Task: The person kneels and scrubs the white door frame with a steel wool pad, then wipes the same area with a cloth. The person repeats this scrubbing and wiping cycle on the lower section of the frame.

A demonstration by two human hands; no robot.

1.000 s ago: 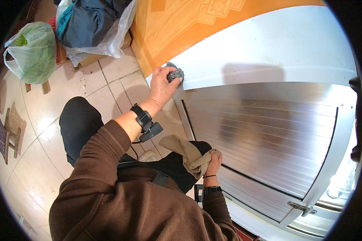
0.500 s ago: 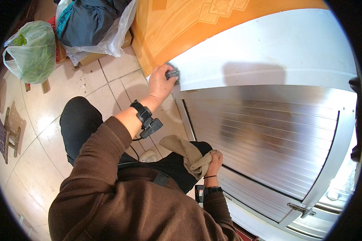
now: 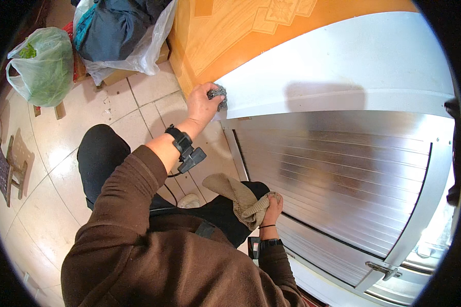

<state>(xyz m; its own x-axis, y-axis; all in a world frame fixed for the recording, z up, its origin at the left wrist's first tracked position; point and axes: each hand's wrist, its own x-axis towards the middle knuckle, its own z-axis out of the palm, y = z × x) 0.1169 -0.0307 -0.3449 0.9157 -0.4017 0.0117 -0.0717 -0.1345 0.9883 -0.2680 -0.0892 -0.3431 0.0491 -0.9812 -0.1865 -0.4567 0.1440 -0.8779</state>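
One scrubber (image 3: 220, 95), likely light, springy, best pinched mid-body; left hand (image 3: 201, 106) curled round it, at left end of white panel (image 3: 389, 56); right hand (image 3: 273, 210) clutching cloth (image 3: 248, 207) below panel.

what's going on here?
A person's left hand holds a grey wire scrubber at the left end of a white panel. Their right hand grips a beige striped cloth by the right knee, near a ribbed metal panel. Off to the left, a plastic bag of greens sits beside a bag of dark fabric.
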